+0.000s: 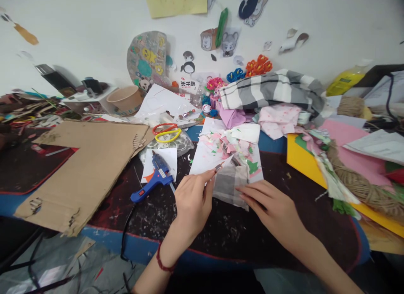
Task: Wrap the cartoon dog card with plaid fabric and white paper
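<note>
My left hand (194, 196) is closed around something small and thin, its tip poking out by the thumb; I cannot make out what it is. A red bracelet circles that wrist. Beside it lies a piece of grey and white checked cloth (227, 185), partly over a white sheet (202, 153) scattered with pink and green scraps. The fingertips of my right hand (274, 204) press together on the cloth's right edge. A blue glue gun (154, 180) rests on a small white paper to the left of my hands.
Cut cardboard (85, 163) covers the left side. Scissors with red and yellow handles (168, 136) lie on a plastic bag. Checked fabric (268, 92) is heaped at the back. Twine (356, 184) and yellow card (304, 163) are at the right. A black cable hangs over the front edge.
</note>
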Demonstrator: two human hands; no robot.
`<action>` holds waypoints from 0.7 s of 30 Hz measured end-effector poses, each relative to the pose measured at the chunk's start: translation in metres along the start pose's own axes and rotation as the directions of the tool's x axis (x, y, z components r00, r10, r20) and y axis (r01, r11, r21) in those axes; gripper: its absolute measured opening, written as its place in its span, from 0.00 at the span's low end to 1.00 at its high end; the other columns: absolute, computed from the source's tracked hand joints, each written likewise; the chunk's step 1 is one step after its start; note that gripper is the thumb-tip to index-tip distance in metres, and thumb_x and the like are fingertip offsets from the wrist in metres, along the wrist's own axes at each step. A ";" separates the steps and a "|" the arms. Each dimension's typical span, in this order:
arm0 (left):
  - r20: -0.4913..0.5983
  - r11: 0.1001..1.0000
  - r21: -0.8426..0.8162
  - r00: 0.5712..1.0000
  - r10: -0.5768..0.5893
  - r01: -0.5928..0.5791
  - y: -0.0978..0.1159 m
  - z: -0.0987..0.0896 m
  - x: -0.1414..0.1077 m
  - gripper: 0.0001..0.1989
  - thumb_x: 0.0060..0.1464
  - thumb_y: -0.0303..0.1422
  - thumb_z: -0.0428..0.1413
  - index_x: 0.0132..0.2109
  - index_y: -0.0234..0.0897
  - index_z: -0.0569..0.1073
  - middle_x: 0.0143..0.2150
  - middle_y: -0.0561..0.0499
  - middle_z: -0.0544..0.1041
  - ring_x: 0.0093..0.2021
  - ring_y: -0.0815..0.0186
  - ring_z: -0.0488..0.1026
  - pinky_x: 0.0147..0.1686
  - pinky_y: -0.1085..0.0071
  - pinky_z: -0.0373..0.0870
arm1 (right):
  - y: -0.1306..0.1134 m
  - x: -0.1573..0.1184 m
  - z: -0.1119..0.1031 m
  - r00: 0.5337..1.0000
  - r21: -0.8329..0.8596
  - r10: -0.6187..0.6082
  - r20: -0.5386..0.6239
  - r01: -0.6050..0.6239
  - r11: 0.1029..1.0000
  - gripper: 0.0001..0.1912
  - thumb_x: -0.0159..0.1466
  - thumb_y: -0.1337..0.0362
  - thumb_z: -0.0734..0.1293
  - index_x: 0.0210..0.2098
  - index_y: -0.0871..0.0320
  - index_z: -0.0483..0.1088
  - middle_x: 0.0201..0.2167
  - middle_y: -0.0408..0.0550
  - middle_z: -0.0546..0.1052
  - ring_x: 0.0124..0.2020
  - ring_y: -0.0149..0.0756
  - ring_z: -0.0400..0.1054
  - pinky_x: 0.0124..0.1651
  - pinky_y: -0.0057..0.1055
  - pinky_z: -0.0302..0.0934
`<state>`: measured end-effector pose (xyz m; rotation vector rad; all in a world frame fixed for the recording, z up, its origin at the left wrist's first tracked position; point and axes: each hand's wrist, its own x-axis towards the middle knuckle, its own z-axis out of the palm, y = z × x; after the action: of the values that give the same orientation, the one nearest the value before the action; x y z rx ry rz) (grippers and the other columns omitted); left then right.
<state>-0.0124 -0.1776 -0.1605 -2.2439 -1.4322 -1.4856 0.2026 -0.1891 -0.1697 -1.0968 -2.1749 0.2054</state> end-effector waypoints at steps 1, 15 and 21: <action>-0.002 1.000 0.000 1.000 0.007 -0.007 0.000 0.000 0.000 0.09 0.61 0.21 0.57 0.47 0.36 0.74 0.38 0.50 0.83 0.36 0.68 0.78 0.38 0.71 0.70 | 0.002 0.005 0.005 0.999 -0.012 -0.019 0.030 0.019 1.000 0.09 0.69 0.69 0.64 0.46 0.58 0.76 0.39 0.49 0.79 0.40 0.39 0.73 0.43 0.37 0.72; -0.030 1.000 -0.005 0.999 0.017 -0.017 -0.002 0.007 -0.003 0.05 0.62 0.25 0.56 0.45 0.36 0.73 0.34 0.51 0.81 0.33 0.67 0.77 0.36 0.71 0.69 | -0.004 0.001 0.023 0.985 -0.086 -0.160 -0.065 0.154 0.984 0.07 0.67 0.73 0.66 0.40 0.63 0.76 0.36 0.51 0.80 0.36 0.37 0.72 0.40 0.35 0.70; 0.016 0.997 -0.081 1.000 -0.004 0.005 -0.003 0.017 -0.010 0.04 0.66 0.27 0.51 0.45 0.37 0.70 0.39 0.47 0.82 0.38 0.65 0.79 0.38 0.70 0.73 | -0.005 -0.007 0.023 0.980 -0.118 -0.156 -0.120 0.142 0.983 0.05 0.67 0.72 0.66 0.38 0.62 0.75 0.34 0.49 0.80 0.36 0.37 0.72 0.41 0.35 0.68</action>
<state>-0.0037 -0.1739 -0.1784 -2.3061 -1.4067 -1.5582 0.1876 -0.1946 -0.1881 -0.9722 -2.1613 -0.0507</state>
